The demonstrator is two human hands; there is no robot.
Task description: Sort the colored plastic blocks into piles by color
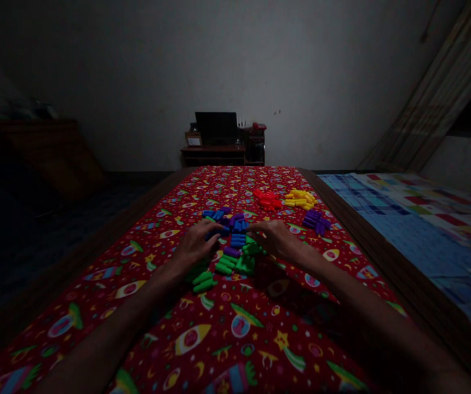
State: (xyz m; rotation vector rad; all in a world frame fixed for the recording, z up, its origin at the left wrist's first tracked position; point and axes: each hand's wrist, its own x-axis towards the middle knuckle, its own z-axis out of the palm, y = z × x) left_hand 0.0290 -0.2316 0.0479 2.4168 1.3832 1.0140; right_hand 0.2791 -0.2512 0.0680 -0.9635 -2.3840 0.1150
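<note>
Small rod-shaped plastic pieces lie in loose groups on a red patterned cloth (235, 306). At the left side of the mixed pile, my left hand (196, 241) has its thumb and fingers closed around a dark blue piece (220, 232). My right hand (274, 238) hovers at the pile's right edge, fingers bent and apart, close to blue pieces (240, 226) and green pieces (252, 248). Between the hands are more blue pieces (237, 241) and a purple piece (231, 252). Nearer me lie green pieces (203, 282), partly shadowed by my left wrist.
Beyond my right hand sit separate groups of red pieces (267, 200), yellow pieces (301, 199) and purple pieces (316, 222). A small desk (213, 149) with a dark monitor (216, 128) stands against the wall. To the right is a checkered bedspread (424, 235). The room is dim.
</note>
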